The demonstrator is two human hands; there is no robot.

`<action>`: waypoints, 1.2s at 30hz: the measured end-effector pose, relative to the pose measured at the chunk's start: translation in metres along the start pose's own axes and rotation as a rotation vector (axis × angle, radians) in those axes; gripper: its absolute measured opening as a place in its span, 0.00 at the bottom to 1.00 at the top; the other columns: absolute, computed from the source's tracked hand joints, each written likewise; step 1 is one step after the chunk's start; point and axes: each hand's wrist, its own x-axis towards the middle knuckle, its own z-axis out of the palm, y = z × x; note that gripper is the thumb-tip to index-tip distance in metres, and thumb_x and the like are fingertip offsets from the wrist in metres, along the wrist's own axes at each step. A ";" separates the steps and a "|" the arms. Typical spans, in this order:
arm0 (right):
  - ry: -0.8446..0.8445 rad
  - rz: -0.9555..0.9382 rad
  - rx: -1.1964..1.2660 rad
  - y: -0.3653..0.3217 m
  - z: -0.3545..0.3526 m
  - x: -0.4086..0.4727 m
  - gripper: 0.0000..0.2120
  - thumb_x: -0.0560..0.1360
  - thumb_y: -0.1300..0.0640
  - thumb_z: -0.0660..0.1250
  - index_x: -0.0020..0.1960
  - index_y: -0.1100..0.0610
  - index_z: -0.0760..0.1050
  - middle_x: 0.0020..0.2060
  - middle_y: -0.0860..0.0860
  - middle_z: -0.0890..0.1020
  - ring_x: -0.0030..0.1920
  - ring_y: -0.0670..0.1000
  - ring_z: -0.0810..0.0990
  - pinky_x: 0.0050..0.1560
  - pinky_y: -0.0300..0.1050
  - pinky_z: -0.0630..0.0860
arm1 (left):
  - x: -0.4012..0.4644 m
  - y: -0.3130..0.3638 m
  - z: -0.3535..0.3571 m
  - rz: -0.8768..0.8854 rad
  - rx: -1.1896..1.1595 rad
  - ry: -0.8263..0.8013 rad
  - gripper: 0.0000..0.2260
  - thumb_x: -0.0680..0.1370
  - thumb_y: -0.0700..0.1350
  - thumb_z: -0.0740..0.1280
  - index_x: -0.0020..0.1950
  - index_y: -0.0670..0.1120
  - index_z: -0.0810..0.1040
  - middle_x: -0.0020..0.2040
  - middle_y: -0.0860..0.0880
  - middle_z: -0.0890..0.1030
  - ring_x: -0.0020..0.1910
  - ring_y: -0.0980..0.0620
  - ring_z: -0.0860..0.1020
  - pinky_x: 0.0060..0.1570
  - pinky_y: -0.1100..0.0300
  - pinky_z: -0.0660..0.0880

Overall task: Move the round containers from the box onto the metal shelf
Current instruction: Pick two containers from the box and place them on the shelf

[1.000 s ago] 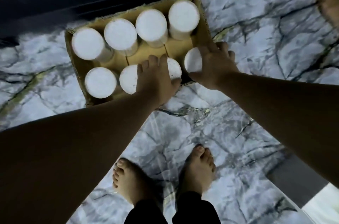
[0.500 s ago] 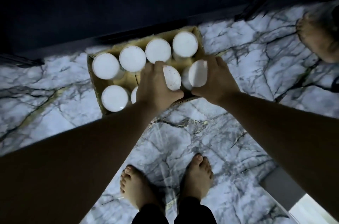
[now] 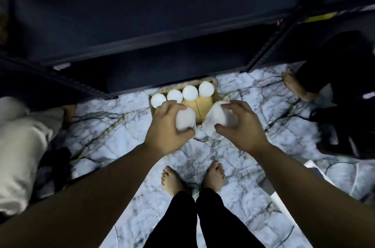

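A cardboard box [image 3: 204, 103] lies on the marble floor at the foot of a dark metal shelf [image 3: 154, 40]. Several white-lidded round containers [image 3: 190, 92] stand in its back row. My left hand [image 3: 166, 128] is shut on one round container [image 3: 185, 120], lifted above the box's front edge. My right hand [image 3: 239, 124] is shut on another round container [image 3: 220, 119], tilted and also raised. My left hand hides the box's front left part.
My bare feet [image 3: 194, 178] stand on the marble floor just behind the box. A person in light clothes [image 3: 22, 146] is at the left; another person's foot [image 3: 294, 85] and dark leg are at the right. A perforated shelf upright [image 3: 269, 49] rises on the right.
Both hands closed on a container each in the box's front row and lifted them up and out. The view pulled back and up, so the box looks smaller and the shelf shows.
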 end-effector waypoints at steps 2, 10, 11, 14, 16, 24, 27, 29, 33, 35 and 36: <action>-0.014 -0.025 -0.008 -0.031 -0.030 -0.025 0.30 0.68 0.48 0.79 0.68 0.50 0.77 0.72 0.46 0.70 0.71 0.49 0.71 0.63 0.37 0.66 | -0.022 0.023 -0.030 0.069 0.067 -0.019 0.30 0.64 0.61 0.69 0.65 0.55 0.75 0.67 0.51 0.71 0.65 0.43 0.71 0.65 0.46 0.72; 0.083 -0.161 -0.073 -0.119 -0.113 -0.093 0.34 0.65 0.33 0.71 0.69 0.43 0.76 0.73 0.40 0.67 0.74 0.46 0.65 0.70 0.49 0.69 | -0.103 0.102 -0.133 0.095 0.204 0.072 0.33 0.67 0.69 0.60 0.69 0.58 0.76 0.66 0.51 0.71 0.69 0.47 0.67 0.66 0.60 0.62; 0.111 -0.178 -0.044 -0.130 -0.119 -0.099 0.34 0.65 0.33 0.71 0.68 0.44 0.77 0.73 0.40 0.68 0.73 0.47 0.66 0.70 0.49 0.70 | -0.111 0.110 -0.144 0.098 0.213 0.093 0.34 0.67 0.70 0.59 0.69 0.57 0.76 0.66 0.51 0.71 0.67 0.47 0.67 0.65 0.59 0.62; 0.174 -0.262 0.002 -0.167 -0.136 -0.110 0.27 0.67 0.39 0.76 0.65 0.45 0.80 0.70 0.39 0.69 0.71 0.48 0.68 0.69 0.48 0.69 | -0.134 0.134 -0.181 0.096 0.192 0.190 0.33 0.67 0.71 0.59 0.68 0.58 0.78 0.67 0.49 0.71 0.66 0.46 0.67 0.65 0.58 0.65; 0.195 -0.305 -0.025 -0.195 -0.146 -0.112 0.24 0.68 0.42 0.77 0.63 0.45 0.81 0.69 0.39 0.69 0.69 0.48 0.67 0.67 0.42 0.66 | -0.142 0.148 -0.206 0.102 0.176 0.251 0.29 0.69 0.69 0.63 0.66 0.59 0.79 0.65 0.51 0.71 0.65 0.48 0.66 0.63 0.59 0.64; 0.213 -0.512 0.111 -0.319 -0.193 -0.101 0.21 0.67 0.47 0.80 0.59 0.42 0.81 0.67 0.38 0.70 0.65 0.38 0.65 0.57 0.23 0.60 | -0.156 0.195 -0.317 0.132 0.125 0.593 0.23 0.70 0.64 0.73 0.62 0.57 0.80 0.58 0.56 0.69 0.62 0.55 0.64 0.61 0.63 0.62; 0.242 -0.603 0.106 -0.362 -0.208 -0.097 0.23 0.66 0.45 0.80 0.60 0.43 0.81 0.68 0.37 0.70 0.64 0.35 0.64 0.56 0.22 0.59 | -0.160 0.208 -0.352 0.128 0.099 0.714 0.25 0.70 0.68 0.71 0.62 0.59 0.80 0.58 0.56 0.71 0.64 0.53 0.68 0.63 0.60 0.66; 0.255 -0.671 0.104 -0.391 -0.217 -0.092 0.23 0.66 0.45 0.80 0.60 0.43 0.82 0.68 0.37 0.71 0.67 0.37 0.64 0.58 0.22 0.58 | -0.161 0.215 -0.374 0.129 0.086 0.774 0.25 0.69 0.69 0.70 0.62 0.60 0.80 0.58 0.55 0.71 0.64 0.53 0.69 0.63 0.59 0.67; 0.275 -0.761 0.096 -0.444 -0.228 -0.082 0.21 0.67 0.46 0.79 0.58 0.44 0.81 0.66 0.36 0.71 0.66 0.39 0.64 0.55 0.21 0.59 | -0.159 0.224 -0.416 0.137 0.070 0.868 0.22 0.70 0.67 0.72 0.61 0.60 0.80 0.58 0.56 0.71 0.63 0.54 0.67 0.61 0.61 0.66; 0.283 -0.790 0.105 -0.468 -0.228 -0.074 0.18 0.67 0.46 0.79 0.55 0.41 0.80 0.65 0.35 0.71 0.65 0.39 0.64 0.55 0.22 0.59 | -0.154 0.222 -0.438 0.128 0.072 0.906 0.22 0.71 0.66 0.72 0.61 0.60 0.80 0.59 0.55 0.71 0.64 0.53 0.66 0.63 0.59 0.68; 0.285 -0.802 0.108 -0.479 -0.227 -0.068 0.18 0.67 0.46 0.79 0.54 0.40 0.80 0.64 0.35 0.71 0.65 0.40 0.64 0.55 0.23 0.59 | -0.150 0.220 -0.449 0.126 0.071 0.924 0.22 0.71 0.66 0.72 0.61 0.59 0.80 0.59 0.55 0.71 0.64 0.53 0.66 0.63 0.59 0.68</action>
